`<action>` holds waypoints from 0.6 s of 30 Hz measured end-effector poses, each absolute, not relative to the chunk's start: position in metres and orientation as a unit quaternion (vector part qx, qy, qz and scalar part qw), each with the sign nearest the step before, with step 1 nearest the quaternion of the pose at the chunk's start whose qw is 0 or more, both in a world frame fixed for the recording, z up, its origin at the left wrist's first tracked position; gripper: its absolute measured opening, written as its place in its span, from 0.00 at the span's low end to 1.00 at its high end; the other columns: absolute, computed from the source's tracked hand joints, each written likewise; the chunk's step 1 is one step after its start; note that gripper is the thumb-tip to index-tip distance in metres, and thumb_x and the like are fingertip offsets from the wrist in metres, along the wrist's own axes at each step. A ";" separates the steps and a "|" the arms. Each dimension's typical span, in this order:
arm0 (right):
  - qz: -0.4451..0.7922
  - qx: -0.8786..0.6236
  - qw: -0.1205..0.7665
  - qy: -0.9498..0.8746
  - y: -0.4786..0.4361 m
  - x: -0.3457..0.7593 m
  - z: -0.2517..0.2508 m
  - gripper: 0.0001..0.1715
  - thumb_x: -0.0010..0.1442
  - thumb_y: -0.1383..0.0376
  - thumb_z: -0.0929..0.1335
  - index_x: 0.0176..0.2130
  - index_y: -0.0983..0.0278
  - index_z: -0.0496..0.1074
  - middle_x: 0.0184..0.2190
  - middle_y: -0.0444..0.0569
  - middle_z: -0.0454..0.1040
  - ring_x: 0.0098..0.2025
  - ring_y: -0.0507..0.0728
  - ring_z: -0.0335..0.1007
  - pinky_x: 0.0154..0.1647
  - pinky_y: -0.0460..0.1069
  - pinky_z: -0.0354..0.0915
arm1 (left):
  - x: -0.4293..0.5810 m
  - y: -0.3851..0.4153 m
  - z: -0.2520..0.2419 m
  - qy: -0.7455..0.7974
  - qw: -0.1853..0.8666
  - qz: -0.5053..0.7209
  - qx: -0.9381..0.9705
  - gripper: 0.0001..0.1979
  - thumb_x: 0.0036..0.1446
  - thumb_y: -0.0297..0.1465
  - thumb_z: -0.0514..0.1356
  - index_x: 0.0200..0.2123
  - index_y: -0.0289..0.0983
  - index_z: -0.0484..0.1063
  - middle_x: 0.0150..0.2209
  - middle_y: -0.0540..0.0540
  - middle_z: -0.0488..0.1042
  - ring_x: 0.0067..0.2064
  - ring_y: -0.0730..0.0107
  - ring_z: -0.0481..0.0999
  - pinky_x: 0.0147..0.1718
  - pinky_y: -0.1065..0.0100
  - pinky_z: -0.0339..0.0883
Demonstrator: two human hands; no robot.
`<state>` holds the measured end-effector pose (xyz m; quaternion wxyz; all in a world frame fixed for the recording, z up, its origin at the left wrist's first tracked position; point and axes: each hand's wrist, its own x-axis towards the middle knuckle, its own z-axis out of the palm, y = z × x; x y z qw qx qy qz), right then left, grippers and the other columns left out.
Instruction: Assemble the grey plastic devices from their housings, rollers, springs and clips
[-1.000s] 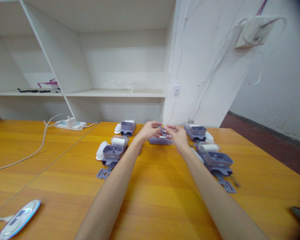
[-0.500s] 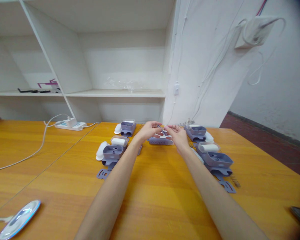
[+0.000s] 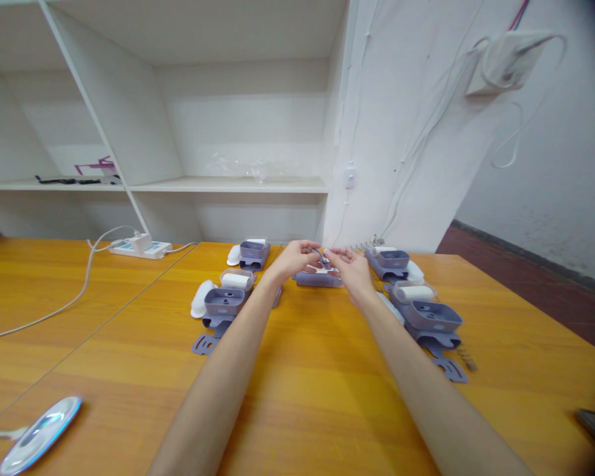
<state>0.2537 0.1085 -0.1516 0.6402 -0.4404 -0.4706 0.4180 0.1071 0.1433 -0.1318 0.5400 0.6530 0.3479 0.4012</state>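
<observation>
My left hand (image 3: pixel 297 258) and my right hand (image 3: pixel 350 266) meet near the far side of the table. Pinched between their fingertips is a small grey-purple part (image 3: pixel 323 260), too small to name more exactly. Just beneath them lies a grey-purple piece with small holes in its front (image 3: pixel 318 281), partly covered by the fingers. Beside my left forearm stand a grey-purple open box (image 3: pixel 225 302) and a white roll (image 3: pixel 236 281) in a clear cover. Right of my right forearm sits a similar grey-purple box (image 3: pixel 435 317), with another white roll (image 3: pixel 414 293) behind it.
Further back are two more grey-purple boxes, one on the left (image 3: pixel 253 250) and one on the right (image 3: pixel 393 259). Flat slotted plates (image 3: pixel 205 344) and a coiled spring (image 3: pixel 467 359) lie about. A power strip (image 3: pixel 141 247) and a glowing round charger (image 3: pixel 40 435) are on the left.
Both hands stay in nearly the same place. The small part between the fingertips has tilted or shifted slightly, and the right fingers have moved a little left.
</observation>
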 end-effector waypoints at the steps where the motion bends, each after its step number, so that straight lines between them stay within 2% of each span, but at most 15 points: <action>1: 0.418 -0.439 0.639 -0.473 0.109 0.254 -0.152 0.21 0.43 0.55 0.74 0.34 0.66 0.70 0.29 0.48 0.76 0.30 0.55 0.73 0.24 0.45 0.68 | 0.107 0.143 -0.132 0.348 0.540 0.401 0.652 0.17 0.51 0.25 0.61 0.46 0.32 0.68 0.32 0.44 0.75 0.32 0.69 0.76 0.33 0.64 0.73; 18: 0.419 -0.432 0.640 -0.478 0.106 0.253 -0.149 0.21 0.43 0.55 0.73 0.33 0.65 0.69 0.32 0.50 0.76 0.32 0.56 0.73 0.26 0.46 0.68 | 0.105 0.140 -0.128 0.330 0.576 0.411 0.625 0.18 0.49 0.24 0.62 0.46 0.31 0.67 0.34 0.42 0.75 0.33 0.67 0.76 0.34 0.60 0.73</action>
